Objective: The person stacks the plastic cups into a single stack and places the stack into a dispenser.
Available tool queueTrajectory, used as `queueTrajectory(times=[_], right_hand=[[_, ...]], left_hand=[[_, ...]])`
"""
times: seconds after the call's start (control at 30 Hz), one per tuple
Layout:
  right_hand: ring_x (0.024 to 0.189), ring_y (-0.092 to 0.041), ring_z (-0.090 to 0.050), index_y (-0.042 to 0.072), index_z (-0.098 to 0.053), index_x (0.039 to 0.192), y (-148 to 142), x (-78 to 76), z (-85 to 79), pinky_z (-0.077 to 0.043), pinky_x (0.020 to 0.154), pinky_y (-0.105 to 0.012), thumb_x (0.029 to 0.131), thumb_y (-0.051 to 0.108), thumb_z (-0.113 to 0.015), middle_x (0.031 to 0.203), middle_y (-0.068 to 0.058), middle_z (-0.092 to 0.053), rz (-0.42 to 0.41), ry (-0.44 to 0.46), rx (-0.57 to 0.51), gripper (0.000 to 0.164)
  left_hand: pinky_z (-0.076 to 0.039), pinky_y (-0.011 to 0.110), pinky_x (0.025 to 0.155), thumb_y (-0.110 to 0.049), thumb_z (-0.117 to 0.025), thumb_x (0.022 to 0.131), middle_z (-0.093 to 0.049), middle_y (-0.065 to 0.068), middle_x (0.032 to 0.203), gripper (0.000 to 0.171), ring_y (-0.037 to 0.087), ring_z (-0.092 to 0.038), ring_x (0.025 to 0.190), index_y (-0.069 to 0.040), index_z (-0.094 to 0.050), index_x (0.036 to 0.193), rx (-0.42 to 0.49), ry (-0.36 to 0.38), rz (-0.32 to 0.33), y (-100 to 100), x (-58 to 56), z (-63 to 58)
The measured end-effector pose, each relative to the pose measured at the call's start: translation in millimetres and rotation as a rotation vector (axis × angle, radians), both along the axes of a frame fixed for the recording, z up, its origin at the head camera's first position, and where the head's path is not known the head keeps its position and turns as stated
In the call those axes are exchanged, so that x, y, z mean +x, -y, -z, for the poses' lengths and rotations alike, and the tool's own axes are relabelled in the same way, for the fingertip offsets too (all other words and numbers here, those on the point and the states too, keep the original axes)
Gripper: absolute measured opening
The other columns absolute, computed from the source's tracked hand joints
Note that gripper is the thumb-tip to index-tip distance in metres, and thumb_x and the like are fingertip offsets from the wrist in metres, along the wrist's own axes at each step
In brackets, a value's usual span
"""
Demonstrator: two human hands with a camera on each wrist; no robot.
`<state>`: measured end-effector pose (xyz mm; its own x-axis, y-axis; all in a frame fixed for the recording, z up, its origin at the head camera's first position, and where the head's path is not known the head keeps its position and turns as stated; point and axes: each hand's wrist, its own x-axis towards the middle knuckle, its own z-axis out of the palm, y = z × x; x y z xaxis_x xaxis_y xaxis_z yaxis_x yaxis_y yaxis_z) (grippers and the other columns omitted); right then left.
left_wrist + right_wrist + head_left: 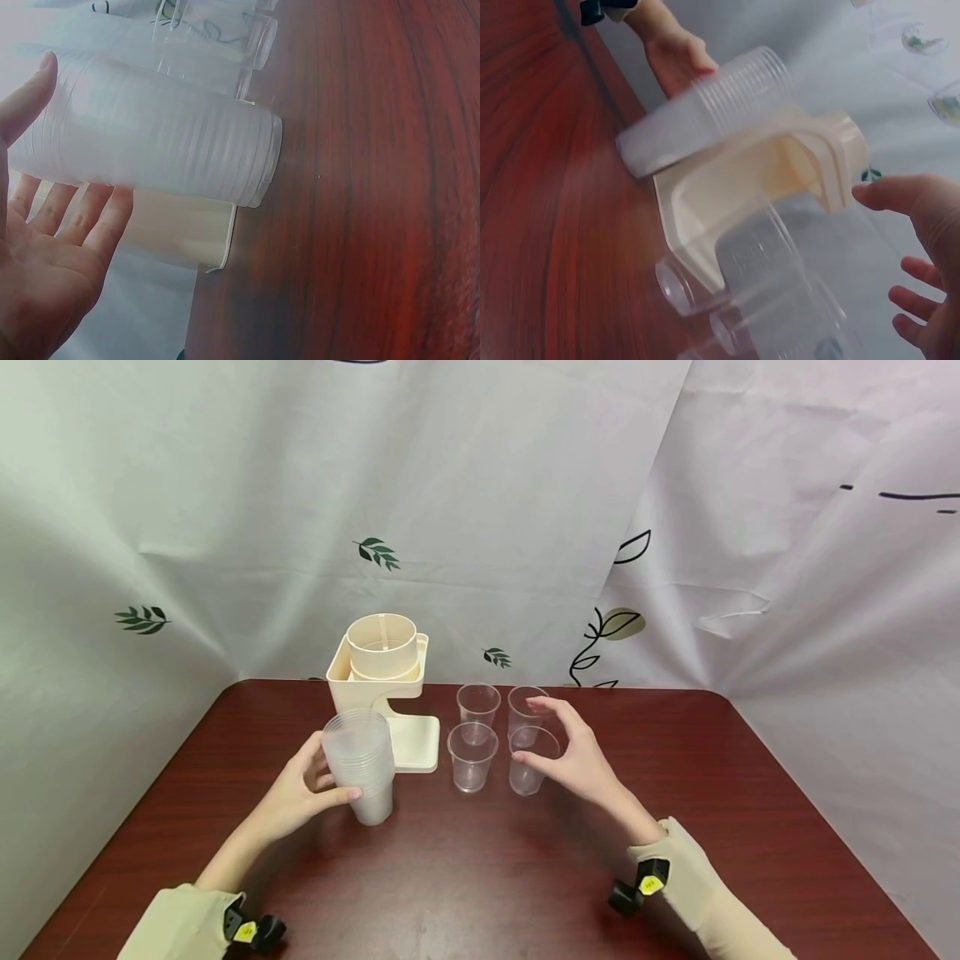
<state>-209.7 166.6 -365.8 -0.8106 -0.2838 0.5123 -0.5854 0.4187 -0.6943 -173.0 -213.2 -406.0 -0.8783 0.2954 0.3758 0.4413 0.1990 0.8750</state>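
My left hand (288, 797) holds a tall stack of clear plastic cups (358, 760), the thumb on one side and the fingers on the other. The left wrist view shows the nested cups (165, 127) between thumb and fingers; whether their base touches the table I cannot tell. My right hand (581, 764) hovers by the front right cup (527, 779), thumb and fingers spread apart. The right wrist view shows this hand (937, 255) gripping nothing. Several single cups stand upright in two rows, among them the front left cup (470, 774) and the back left cup (478, 702).
Behind the stack stands a cream cup holder (348, 693) with a round upper ring and a flat base plate (417, 743). Everything is on a dark red wooden table (465, 877). A pale curtain (480, 510) with leaf prints hangs behind and beside it.
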Motion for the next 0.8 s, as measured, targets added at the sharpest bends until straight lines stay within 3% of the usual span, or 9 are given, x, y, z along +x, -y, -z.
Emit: queueTrajectory(times=[0.27,0.43,0.67,0.8], right_hand=[[0.12,-0.031,-0.052,0.006,-0.048,0.134,-21.1,-7.5,0.0,-0.042,0.105,-0.045,0.069,0.006,-0.085,0.127,-0.013,-0.056,0.029,0.052,-0.038,0.074],[0.121,-0.04,-0.05,-0.003,-0.044,0.134,-23.1,1.9,-9.1,-0.039,0.106,-0.051,0.07,-0.001,-0.082,0.127,-0.027,-0.052,0.012,0.131,-0.057,0.075],[0.123,-0.032,-0.05,0.005,-0.041,0.137,-36.6,-9.1,18.6,-0.04,0.107,-0.047,0.072,0.008,-0.084,0.13,-0.02,-0.052,-0.01,0.212,-0.054,0.078],[0.122,-0.036,-0.051,0.004,-0.041,0.136,-38.3,-9.9,24.7,-0.04,0.107,-0.049,0.071,0.007,-0.084,0.131,-0.023,-0.051,-0.014,0.263,-0.074,0.078]], left_hand=[[-0.052,0.017,0.084,0.008,-0.072,0.077,-0.054,-0.017,0.121,0.07,-0.004,-0.058,0.108,-0.005,-0.036,0.136,0.002,-0.008,0.003,0.0,-0.8,0.8],[-0.052,0.017,0.084,0.009,-0.072,0.077,-0.055,-0.017,0.121,0.07,-0.003,-0.058,0.108,-0.005,-0.036,0.135,0.005,-0.009,0.006,0.3,-0.5,0.7],[-0.052,0.017,0.085,0.008,-0.072,0.078,-0.054,-0.016,0.122,0.069,-0.003,-0.058,0.108,-0.004,-0.036,0.136,0.0,-0.007,0.003,0.6,-0.4,0.6],[-0.052,0.017,0.085,0.007,-0.072,0.078,-0.054,-0.015,0.122,0.068,-0.004,-0.057,0.109,-0.004,-0.036,0.135,-0.005,-0.003,0.0,-0.2,-0.3,-0.4]])
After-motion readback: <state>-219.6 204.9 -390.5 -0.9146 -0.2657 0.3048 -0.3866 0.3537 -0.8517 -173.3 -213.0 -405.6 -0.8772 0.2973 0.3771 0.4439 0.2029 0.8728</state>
